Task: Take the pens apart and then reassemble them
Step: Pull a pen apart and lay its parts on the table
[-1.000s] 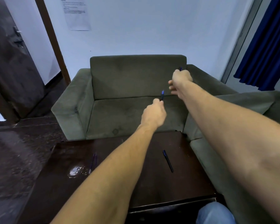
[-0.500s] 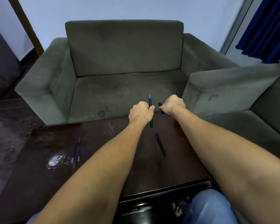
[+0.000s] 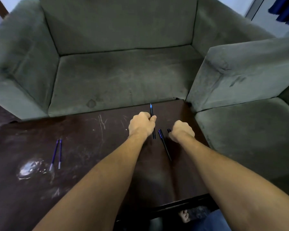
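1. Grey-green sofa (image 3: 120, 77): fills the upper half of the view, with the seat cushion facing the camera and the front edge of the seat against the far edge of the table.
2. Side sofa (image 3: 250, 67): same fabric, on the right. Its armrest stands at the far right corner of the table.
3. Table (image 3: 90, 139): dark brown top with pale scratches near the far edge and a bright glare patch at the left. All pen parts are on it or held over it.
4. Blue curtain (image 3: 285, 10): only an edge shows in the top right corner.
5. Left hand (image 3: 142, 125): over the far middle of the table, fingers curled round the held pen (image 3: 151, 110). The pen stands nearly upright, with its blue tip above the fist and its dark lower end showing below it.
6. Right hand (image 3: 181, 131): just right of the left hand and apart from it, clenched round a short dark piece (image 3: 169, 130). Only the stub end pokes out on the inner side (possibly a cap, cannot confirm).
7. Loose pen (image 3: 164, 145): dark barrel with a bluish far end, lying flat on the table between the two wrists. Neither hand touches it.
8. Two refills (image 3: 54, 154): thin blue-violet sticks lying side by side on the left part of the table, near the glare patch and well apart from the hands.
9. Bare foot (image 3: 183, 215): seen below the near edge of the table.
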